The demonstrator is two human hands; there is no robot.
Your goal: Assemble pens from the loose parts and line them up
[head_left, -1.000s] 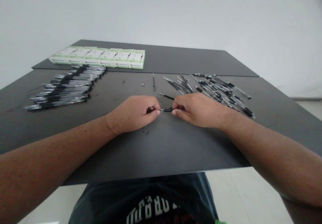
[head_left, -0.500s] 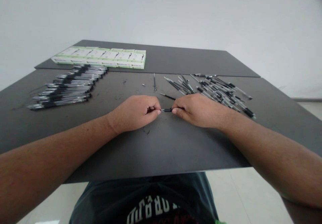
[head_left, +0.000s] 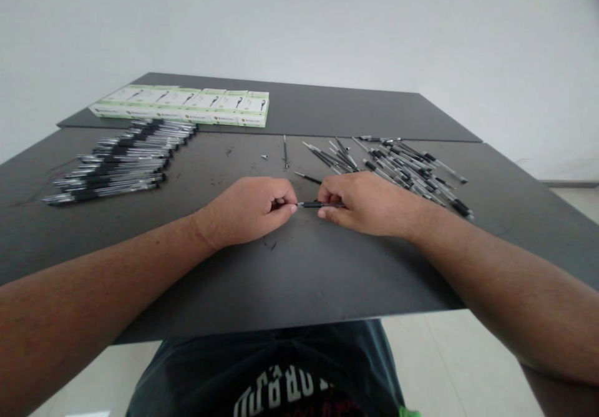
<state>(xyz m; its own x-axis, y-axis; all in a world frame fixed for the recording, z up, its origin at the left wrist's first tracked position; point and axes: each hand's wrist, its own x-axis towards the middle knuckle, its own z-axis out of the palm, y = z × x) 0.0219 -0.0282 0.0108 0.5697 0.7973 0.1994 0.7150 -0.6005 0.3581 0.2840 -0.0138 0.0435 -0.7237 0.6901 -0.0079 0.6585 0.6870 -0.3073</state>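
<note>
A pen (head_left: 311, 205) with a black grip lies level between my two hands, just above or on the dark table; I cannot tell if it touches. My left hand (head_left: 255, 211) pinches its pale tip end between thumb and forefinger. Around its other end, my right hand (head_left: 365, 205) is loosely closed, with thumb and fingers on either side of the barrel. A dark refill (head_left: 307, 178) lies just beyond my right fingertips. Farther off are another thin refill (head_left: 285, 152) and a small pen tip (head_left: 264, 156).
To the left lies a slanted row of pens (head_left: 121, 161). Behind it stand white and green boxes (head_left: 253, 111) side by side. Loose refills (head_left: 327, 158) and a heap of pen barrels (head_left: 412, 170) lie right of centre. The near table edge (head_left: 290, 331) runs before my lap.
My right fingers have loosened and shifted slightly along the pen, so more of its dark barrel shows. My left hand keeps its pinch. The view has moved slightly.
</note>
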